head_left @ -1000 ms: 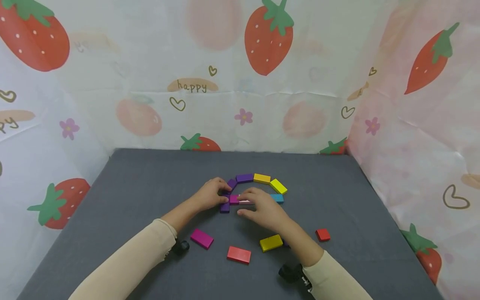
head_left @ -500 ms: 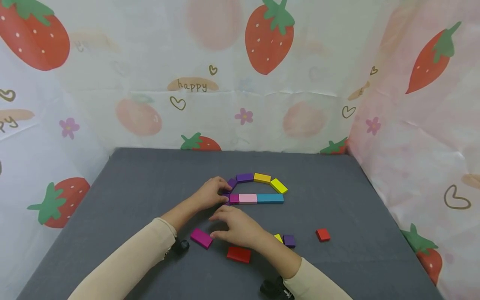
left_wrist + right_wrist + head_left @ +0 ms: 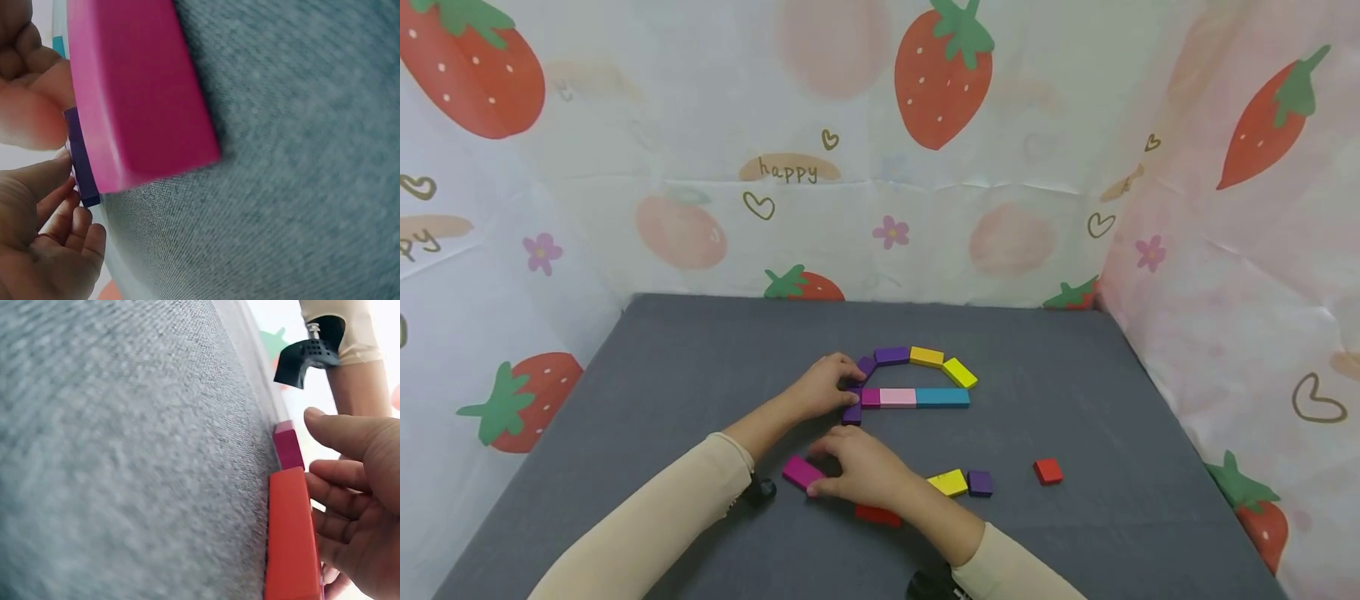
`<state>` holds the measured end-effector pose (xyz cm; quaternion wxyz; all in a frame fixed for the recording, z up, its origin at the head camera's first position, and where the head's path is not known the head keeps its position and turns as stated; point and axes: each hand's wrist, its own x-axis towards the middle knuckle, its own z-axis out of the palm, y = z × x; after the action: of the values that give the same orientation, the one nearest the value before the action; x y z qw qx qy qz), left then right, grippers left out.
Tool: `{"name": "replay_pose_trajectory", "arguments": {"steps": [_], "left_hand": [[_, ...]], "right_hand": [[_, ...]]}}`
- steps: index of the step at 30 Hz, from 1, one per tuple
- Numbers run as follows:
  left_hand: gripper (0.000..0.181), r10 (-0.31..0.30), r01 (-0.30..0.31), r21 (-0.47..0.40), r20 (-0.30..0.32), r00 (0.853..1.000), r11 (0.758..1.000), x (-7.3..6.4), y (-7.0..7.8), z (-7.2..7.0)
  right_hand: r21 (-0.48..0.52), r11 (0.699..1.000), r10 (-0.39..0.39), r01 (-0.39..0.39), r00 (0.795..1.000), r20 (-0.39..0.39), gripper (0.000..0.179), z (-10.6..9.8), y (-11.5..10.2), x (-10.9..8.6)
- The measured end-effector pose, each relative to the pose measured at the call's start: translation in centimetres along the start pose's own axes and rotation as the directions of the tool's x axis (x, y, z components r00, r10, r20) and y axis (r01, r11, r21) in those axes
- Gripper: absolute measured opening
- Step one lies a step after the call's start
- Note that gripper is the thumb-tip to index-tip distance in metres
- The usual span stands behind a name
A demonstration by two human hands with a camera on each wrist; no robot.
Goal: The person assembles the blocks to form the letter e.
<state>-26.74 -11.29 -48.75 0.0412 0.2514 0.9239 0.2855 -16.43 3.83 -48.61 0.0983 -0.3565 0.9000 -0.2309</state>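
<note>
- Strawberry-print cloth (image 3: 1052, 133) hangs all round, grey table (image 3: 1075, 392) below, with a row of blocks (image 3: 942, 398) lying toward its far edge.
- Big change: the right hand (image 3: 865, 468) has pulled back from over that row and come across to the loose magenta block (image 3: 801, 472), left of the table's middle and closer to the near edge.
- Its thumb and fingers are spread about the block's right end, not curled round it that I can see. Block looks unmoved so far.
- Left hand (image 3: 820, 387) hasn't budged, thumb against the purple block (image 3: 852, 414) at the row's left end. Proper pinch? Can't tell.
- So imo attention's shifted to a spare piece while the left hand steadies things.
</note>
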Motion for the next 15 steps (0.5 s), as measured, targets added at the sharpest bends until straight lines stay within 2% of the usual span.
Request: {"name": "replay_pose_trajectory", "arguments": {"steps": [7,15], "left_hand": [[0.032,-0.004,0.004,0.011,0.009,1.0,1.0,-0.02,0.15,-0.26],[0.032,-0.017,0.017,-0.002,0.005,1.0,1.0,0.03,0.14,-0.04]], "right_hand": [[-0.048,0.998,-0.032,0.031,0.999,-0.02,0.047,0.47,-0.32,-0.01],[-0.068,0.997,-0.036,0.032,0.998,-0.052,0.046,0.82,-0.46,0.01]]}}
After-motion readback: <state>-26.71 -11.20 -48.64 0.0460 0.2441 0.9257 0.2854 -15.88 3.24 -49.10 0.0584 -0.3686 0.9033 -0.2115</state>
